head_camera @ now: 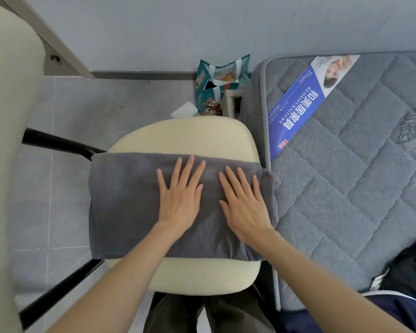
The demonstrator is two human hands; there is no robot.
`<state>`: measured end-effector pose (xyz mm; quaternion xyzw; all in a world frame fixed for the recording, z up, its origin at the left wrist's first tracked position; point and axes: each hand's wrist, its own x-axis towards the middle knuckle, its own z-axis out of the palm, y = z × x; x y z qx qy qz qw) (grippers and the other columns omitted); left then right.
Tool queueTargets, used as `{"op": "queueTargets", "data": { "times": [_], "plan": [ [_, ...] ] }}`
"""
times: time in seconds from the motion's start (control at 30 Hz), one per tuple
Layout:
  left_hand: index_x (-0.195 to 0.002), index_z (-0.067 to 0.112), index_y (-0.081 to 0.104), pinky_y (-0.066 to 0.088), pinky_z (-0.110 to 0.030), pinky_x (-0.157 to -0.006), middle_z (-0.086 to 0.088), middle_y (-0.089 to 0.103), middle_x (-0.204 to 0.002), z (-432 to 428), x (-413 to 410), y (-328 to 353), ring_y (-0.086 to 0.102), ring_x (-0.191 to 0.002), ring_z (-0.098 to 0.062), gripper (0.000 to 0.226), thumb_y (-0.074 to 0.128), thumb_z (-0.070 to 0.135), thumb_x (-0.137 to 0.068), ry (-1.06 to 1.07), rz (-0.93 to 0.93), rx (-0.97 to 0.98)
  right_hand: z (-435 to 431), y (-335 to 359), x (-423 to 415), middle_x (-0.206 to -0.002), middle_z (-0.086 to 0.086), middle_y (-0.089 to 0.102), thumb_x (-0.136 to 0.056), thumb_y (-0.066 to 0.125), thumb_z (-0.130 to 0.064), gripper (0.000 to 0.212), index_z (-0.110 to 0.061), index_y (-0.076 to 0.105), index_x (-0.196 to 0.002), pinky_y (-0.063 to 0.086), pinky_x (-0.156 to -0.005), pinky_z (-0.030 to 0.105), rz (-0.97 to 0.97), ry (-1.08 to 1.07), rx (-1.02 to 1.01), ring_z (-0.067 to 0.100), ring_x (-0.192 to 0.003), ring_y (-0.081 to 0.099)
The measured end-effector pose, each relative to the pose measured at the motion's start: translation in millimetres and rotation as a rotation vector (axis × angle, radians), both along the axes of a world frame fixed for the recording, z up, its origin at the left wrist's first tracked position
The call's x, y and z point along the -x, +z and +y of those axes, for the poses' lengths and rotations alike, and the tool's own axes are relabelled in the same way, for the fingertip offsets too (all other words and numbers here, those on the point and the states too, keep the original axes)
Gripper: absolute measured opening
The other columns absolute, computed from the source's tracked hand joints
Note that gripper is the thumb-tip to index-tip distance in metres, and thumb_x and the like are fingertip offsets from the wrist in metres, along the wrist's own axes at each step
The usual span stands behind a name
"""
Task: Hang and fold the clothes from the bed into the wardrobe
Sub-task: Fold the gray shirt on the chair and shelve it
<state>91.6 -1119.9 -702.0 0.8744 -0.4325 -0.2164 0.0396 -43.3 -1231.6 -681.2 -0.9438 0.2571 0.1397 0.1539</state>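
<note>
A folded grey garment lies flat across the cream seat of a chair in front of me. My left hand lies palm down on its middle, fingers straight and spread. My right hand presses flat on the cloth's right part, fingers straight too. The garment's right end hangs slightly past the seat toward the bed. Dark clothes lie on the bed at the lower right, partly cut off by the frame edge.
The grey quilted mattress carries a blue label at its near corner. Teal printed bags and a white paper sit on the tiled floor by the wall. A cream chair back and black chair legs fill the left side.
</note>
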Motion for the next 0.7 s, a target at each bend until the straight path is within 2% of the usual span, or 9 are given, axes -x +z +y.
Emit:
{"op": "queueTargets", "data": {
  "times": [0.1, 0.2, 0.3, 0.33, 0.4, 0.43, 0.5, 0.6, 0.7],
  "plan": [
    [-0.137, 0.049, -0.030, -0.003, -0.072, -0.105, 0.007, -0.033, -0.153, 25, -13, -22, -0.027, -0.142, -0.029, 0.060, 0.007, 0.063, -0.092, 0.126, 0.044, -0.206, -11, -13, 35, -0.159, -0.002, -0.008, -0.097, 0.030, -0.057, 0.076, -0.018, -0.005, -0.152, -0.006, -0.120, 0.030, 0.092, -0.122, 0.009, 0.017, -0.148, -0.008],
    [-0.136, 0.052, -0.030, -0.001, -0.074, -0.104, 0.006, -0.036, -0.152, 36, -42, -24, -0.028, -0.140, -0.036, 0.065, 0.005, 0.072, -0.085, 0.206, 0.056, -0.275, -17, -15, 43, -0.159, 0.002, -0.015, -0.095, 0.019, -0.060, 0.080, -0.013, -0.014, -0.150, -0.011, -0.118, 0.028, 0.157, -0.131, 0.027, 0.017, -0.147, -0.014],
    [-0.146, 0.046, -0.017, 0.003, -0.072, -0.105, 0.003, -0.021, -0.158, 33, -67, -12, -0.017, -0.143, -0.040, 0.064, 0.014, 0.064, -0.092, 0.117, -0.043, -0.242, -6, -2, 32, -0.161, 0.012, 0.003, -0.096, 0.043, -0.049, 0.077, -0.014, 0.008, -0.154, 0.001, -0.120, 0.039, 0.136, -0.117, 0.017, 0.031, -0.149, 0.003],
    [-0.148, 0.043, -0.012, 0.003, -0.071, -0.107, 0.003, -0.014, -0.160, 29, -75, -7, -0.012, -0.144, -0.038, 0.064, 0.017, 0.061, -0.094, 0.046, -0.081, -0.224, -1, 5, 27, -0.159, 0.015, 0.018, -0.090, 0.056, -0.046, 0.076, -0.017, 0.024, -0.152, 0.015, -0.118, 0.045, 0.100, -0.091, 0.020, 0.037, -0.144, 0.021],
    [-0.151, 0.038, 0.002, 0.004, -0.068, -0.109, -0.004, 0.005, -0.159, 20, -87, 1, 0.005, -0.145, -0.034, 0.063, 0.027, 0.056, -0.097, -0.092, -0.103, -0.221, 12, 18, 20, -0.143, 0.013, 0.045, -0.074, 0.074, -0.045, 0.073, -0.024, 0.049, -0.139, 0.043, -0.096, 0.046, 0.042, 0.035, 0.002, 0.036, -0.117, 0.052],
    [-0.151, 0.036, 0.011, 0.005, -0.067, -0.110, -0.010, 0.017, -0.152, 16, -90, 4, 0.018, -0.140, -0.033, 0.062, 0.034, 0.053, -0.097, -0.126, -0.104, -0.223, 19, 21, 18, -0.138, 0.011, 0.047, -0.071, 0.077, -0.045, 0.073, -0.027, 0.051, -0.136, 0.048, -0.086, 0.042, 0.061, 0.119, -0.032, 0.033, -0.107, 0.055],
    [-0.147, 0.030, 0.027, 0.012, -0.064, -0.111, -0.010, 0.034, -0.133, 10, -89, 9, 0.035, -0.124, -0.031, 0.058, 0.046, 0.047, -0.095, -0.111, -0.087, -0.203, 32, 20, 13, -0.140, 0.009, 0.035, -0.076, 0.073, -0.044, 0.074, -0.032, 0.039, -0.140, 0.050, -0.079, 0.038, 0.142, 0.194, -0.134, 0.027, -0.110, 0.048],
    [-0.134, 0.023, 0.039, 0.023, -0.059, -0.107, -0.009, 0.042, -0.123, 12, -85, 15, 0.041, -0.117, -0.029, 0.041, 0.048, 0.039, -0.097, -0.007, -0.026, -0.200, 39, 17, 4, -0.140, 0.005, 0.022, -0.086, 0.065, -0.031, 0.065, -0.037, 0.029, -0.140, 0.053, -0.071, 0.036, 0.182, 0.111, -0.195, 0.025, -0.116, 0.041],
    [-0.120, 0.016, 0.044, 0.037, -0.047, -0.088, -0.011, 0.048, -0.116, 27, -82, 18, 0.047, -0.110, -0.031, 0.025, 0.044, 0.030, -0.100, 0.037, 0.001, -0.238, 37, 20, -9, -0.136, 0.005, 0.024, -0.090, 0.057, -0.014, 0.058, -0.037, 0.032, -0.137, 0.050, -0.081, 0.040, 0.212, 0.119, -0.156, 0.027, -0.113, 0.041]
  ]
}}
